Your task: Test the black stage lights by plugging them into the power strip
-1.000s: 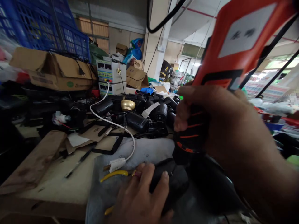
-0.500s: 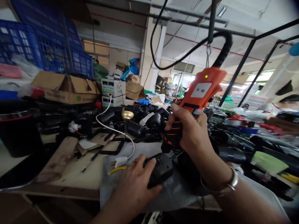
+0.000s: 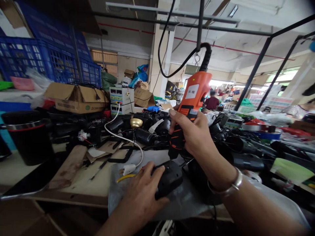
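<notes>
My right hand [image 3: 192, 131] is shut around the black grip of an orange electric screwdriver [image 3: 193, 93], which hangs from a black overhead cable. Its lower tip is hidden at the grip's dark end, just above a black plastic housing [image 3: 169, 179]. My left hand [image 3: 139, 191] presses on that housing and holds it on a grey mat [image 3: 137, 205]. Yellow-handled pliers [image 3: 125, 178] lie partly under my left hand, near a white plug [image 3: 129, 169] on a white cable.
Behind the mat, a heap of black plastic parts [image 3: 145, 136] lies with a brass dome [image 3: 136, 123]. Bench power supplies [image 3: 121, 100], a cardboard box [image 3: 76, 100] and blue crates [image 3: 49, 62] stand behind. Black tools and cables crowd the right. A distant person [image 3: 211, 103] stands beyond.
The screwdriver has dropped from close to the camera down toward the black housing, staying in my right hand. My left hand remains on the housing. The view has tilted, showing more of the room.
</notes>
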The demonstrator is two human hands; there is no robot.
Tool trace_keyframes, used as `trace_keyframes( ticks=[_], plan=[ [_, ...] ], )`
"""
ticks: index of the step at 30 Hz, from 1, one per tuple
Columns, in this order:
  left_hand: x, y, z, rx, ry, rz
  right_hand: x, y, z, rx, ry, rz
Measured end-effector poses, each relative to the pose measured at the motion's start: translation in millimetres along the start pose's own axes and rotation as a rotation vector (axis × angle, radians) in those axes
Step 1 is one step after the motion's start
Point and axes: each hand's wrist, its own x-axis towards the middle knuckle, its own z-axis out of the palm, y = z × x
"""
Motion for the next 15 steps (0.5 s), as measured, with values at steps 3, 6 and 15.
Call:
trace_keyframes(
  ticks=[3,6,15],
  plan=[
    [3.8,-0.4,0.2,-0.005,-0.02,0.009,-5.4,-1.2,1.3,-0.141,0.03,-0.046],
    [8.3,-2.9,-0.3,-0.012,0.03,0.0,-9.6,-1.7,4.9,-0.188,0.101,-0.094],
    [3.4,-8.6,-9.4,-0.083,-0.062,-0.057,14.0,8.4,6.2,0.062,0.072,0.043]
  ],
)
